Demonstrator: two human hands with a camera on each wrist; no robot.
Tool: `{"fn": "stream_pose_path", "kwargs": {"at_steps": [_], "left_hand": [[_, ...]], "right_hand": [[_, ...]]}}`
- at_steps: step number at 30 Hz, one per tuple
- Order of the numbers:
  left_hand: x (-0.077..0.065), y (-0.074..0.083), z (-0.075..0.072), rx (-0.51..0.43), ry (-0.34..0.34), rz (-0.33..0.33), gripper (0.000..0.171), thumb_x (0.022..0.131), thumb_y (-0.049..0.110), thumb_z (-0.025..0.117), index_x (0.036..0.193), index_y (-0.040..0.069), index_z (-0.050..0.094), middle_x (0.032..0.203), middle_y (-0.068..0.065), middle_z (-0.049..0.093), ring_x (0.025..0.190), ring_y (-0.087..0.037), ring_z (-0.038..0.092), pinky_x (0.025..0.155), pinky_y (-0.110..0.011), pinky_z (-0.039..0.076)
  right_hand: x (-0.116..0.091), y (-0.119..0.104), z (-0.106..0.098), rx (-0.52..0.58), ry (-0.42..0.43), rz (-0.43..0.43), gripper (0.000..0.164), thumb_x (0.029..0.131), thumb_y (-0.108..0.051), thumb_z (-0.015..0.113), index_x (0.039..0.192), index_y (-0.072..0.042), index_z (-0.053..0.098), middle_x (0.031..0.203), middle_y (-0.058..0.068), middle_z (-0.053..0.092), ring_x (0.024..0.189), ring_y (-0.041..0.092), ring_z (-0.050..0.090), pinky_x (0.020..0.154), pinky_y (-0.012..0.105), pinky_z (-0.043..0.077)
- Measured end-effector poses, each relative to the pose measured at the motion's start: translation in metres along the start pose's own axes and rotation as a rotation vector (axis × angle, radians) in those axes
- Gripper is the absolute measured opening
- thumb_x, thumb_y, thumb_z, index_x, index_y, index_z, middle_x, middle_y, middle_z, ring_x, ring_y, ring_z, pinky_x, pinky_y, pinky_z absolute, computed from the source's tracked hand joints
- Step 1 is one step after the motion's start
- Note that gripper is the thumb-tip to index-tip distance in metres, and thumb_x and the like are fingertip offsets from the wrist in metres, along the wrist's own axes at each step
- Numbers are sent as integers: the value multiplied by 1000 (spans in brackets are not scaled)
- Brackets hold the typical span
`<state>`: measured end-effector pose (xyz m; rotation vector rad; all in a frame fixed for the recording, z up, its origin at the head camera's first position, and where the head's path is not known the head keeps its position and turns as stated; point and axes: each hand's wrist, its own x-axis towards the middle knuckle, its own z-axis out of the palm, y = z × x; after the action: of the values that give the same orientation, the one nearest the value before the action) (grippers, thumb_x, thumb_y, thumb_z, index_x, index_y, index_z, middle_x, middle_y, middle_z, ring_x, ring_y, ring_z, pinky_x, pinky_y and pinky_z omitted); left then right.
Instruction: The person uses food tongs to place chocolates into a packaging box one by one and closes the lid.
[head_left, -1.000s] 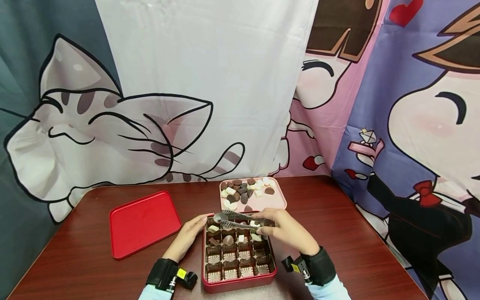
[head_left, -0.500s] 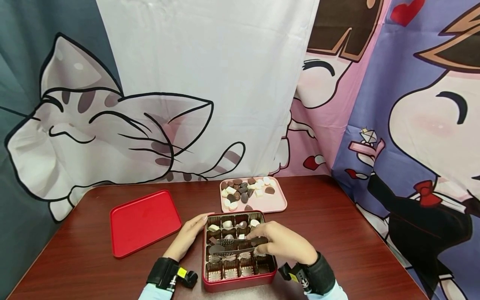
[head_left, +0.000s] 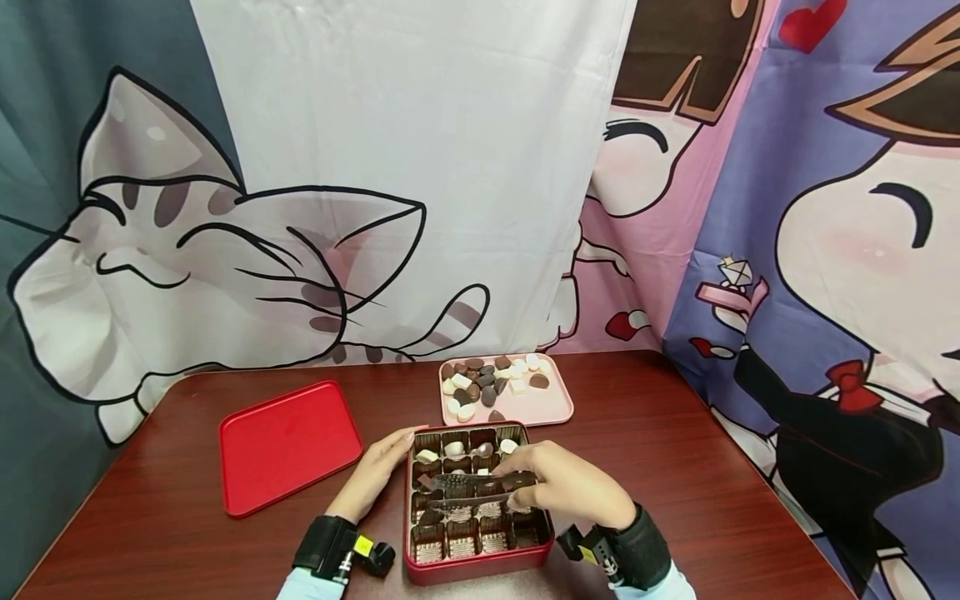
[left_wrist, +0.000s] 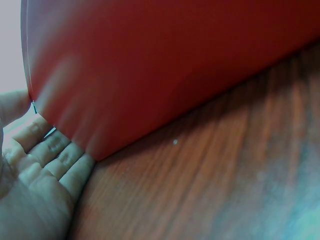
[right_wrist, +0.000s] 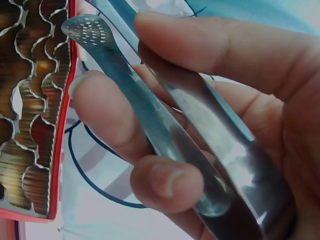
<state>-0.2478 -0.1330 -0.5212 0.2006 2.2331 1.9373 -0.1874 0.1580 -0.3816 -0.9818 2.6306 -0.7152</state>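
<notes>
My right hand (head_left: 573, 483) holds metal serving tongs (head_left: 474, 483) low over the middle of a red box (head_left: 480, 572). In the right wrist view the tongs' two arms stand apart, one ending in a perforated tip. Below their tips, at the box's left side, a dark chocolate (head_left: 431, 517) shows in a compartment of the third row. White and brown chocolates (head_left: 454, 449) fill compartments toward the back. My left hand (head_left: 381, 465) rests against the box's left side, and in the left wrist view its fingers (left_wrist: 75, 175) lie straight along the red wall.
Behind the box, a pink tray (head_left: 551, 408) bears several dark and white chocolates. A red lid (head_left: 292, 450) lies to the left on the brown wooden table (head_left: 660, 433). A cartoon-printed curtain (head_left: 465, 167) hangs at the back.
The tongs came toward me from the back rows, carrying a dark round chocolate at their tips. That chocolate now sits lower, in the left compartment. My left hand stays put.
</notes>
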Motion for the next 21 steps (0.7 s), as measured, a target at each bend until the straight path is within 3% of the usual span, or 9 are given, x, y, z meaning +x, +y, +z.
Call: {"fn": "stream_pose_path", "kwargs": {"at_steps": [6, 11, 16, 21], "left_hand": [[0, 0, -1, 6, -23, 32, 45, 99, 45, 44, 136, 21, 52, 137, -3, 57, 117, 8, 51, 101, -14, 39], [0, 1, -1, 2, -26, 44, 45, 99, 44, 45, 136, 20, 53, 136, -4, 57, 118, 7, 52, 101, -15, 39], [0, 1, -1, 2, -17, 37, 46, 98, 44, 45, 136, 20, 53, 136, -3, 58, 118, 6, 52, 101, -16, 39], [-1, 1, 0, -3, -3, 7, 46, 98, 44, 46, 135, 19, 53, 135, -5, 58, 119, 1, 53, 101, -20, 41]], "right_hand": [[-1, 2, -2, 11, 24, 7, 32, 82, -11, 64, 113, -11, 69, 113, 0, 70, 91, 1, 60, 80, 20, 49], [0, 6, -4, 22, 67, -1, 31, 83, -13, 66, 114, -11, 69, 110, 2, 70, 91, 7, 60, 78, 20, 48], [4, 15, -5, 54, 144, 7, 32, 84, -15, 67, 116, -11, 68, 112, 3, 70, 99, 13, 63, 84, 24, 49], [10, 29, -5, 101, 255, 57, 34, 83, -15, 68, 116, -12, 68, 106, 1, 70, 93, 11, 59, 82, 22, 47]]}}
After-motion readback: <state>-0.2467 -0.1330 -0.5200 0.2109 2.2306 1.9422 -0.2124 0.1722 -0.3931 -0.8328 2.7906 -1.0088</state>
